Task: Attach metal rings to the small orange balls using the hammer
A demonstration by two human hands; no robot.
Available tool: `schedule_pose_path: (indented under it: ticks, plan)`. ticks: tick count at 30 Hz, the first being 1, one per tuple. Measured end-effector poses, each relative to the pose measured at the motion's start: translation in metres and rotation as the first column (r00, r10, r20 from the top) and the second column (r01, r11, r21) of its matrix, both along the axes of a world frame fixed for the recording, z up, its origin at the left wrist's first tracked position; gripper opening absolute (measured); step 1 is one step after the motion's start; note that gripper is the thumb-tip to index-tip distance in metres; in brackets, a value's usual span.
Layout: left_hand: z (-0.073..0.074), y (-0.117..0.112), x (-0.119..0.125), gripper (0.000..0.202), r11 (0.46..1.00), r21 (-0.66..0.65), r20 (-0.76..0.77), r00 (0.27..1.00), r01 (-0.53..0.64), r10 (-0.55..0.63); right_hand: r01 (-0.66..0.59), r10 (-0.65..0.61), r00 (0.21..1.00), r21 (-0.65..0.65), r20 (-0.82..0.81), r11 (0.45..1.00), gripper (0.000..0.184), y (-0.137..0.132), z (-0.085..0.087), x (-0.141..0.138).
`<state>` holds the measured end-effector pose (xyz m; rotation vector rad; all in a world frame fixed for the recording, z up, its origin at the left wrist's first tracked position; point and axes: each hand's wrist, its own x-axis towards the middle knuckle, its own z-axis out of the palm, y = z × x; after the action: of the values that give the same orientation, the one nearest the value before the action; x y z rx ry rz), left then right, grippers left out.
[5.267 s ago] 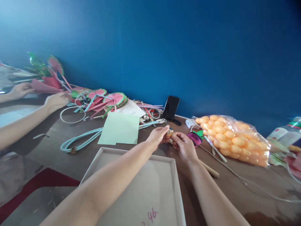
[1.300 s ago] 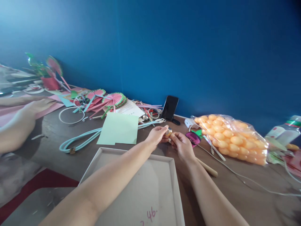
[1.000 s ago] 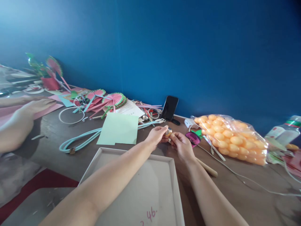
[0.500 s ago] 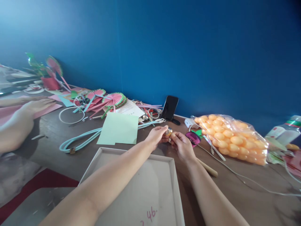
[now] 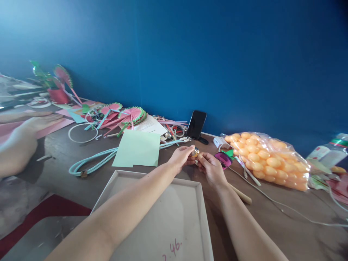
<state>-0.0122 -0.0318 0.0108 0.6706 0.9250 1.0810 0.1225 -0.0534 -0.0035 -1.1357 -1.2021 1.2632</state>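
Note:
My left hand (image 5: 181, 158) and my right hand (image 5: 211, 168) meet above the brown table, just beyond the far edge of a shallow white tray (image 5: 152, 183). Both pinch a small round orange and silver piece (image 5: 194, 152) between their fingertips. A wooden stick (image 5: 239, 193) runs out from under my right wrist along the table. A magenta and green paper piece (image 5: 224, 158) lies just right of my right hand.
A clear bag of orange balls (image 5: 268, 159) lies at the right, with a thin white cord (image 5: 285, 208) in front. A pale green sheet (image 5: 137, 148), teal cord (image 5: 92, 159), a black phone (image 5: 197, 124) and pink paper fans (image 5: 132, 115) lie beyond. Another person's arm (image 5: 19, 141) rests at the left.
My hands have kept the same pinch on the small piece. The other person's hands at the left have come down to lie flat on pink paper.

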Motion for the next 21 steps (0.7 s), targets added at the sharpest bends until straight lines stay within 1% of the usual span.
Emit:
schedule_pose_path:
  ticks: [21]
  plan:
    - [0.0, -0.0003, -0.0001, 0.027, 1.0, -0.003, -0.034, 0.999, 0.007, -0.007, -0.024, 0.024, 0.999, 0.009, 0.036, 1.0, 0.032, 0.0014, -0.0024, 0.0036]
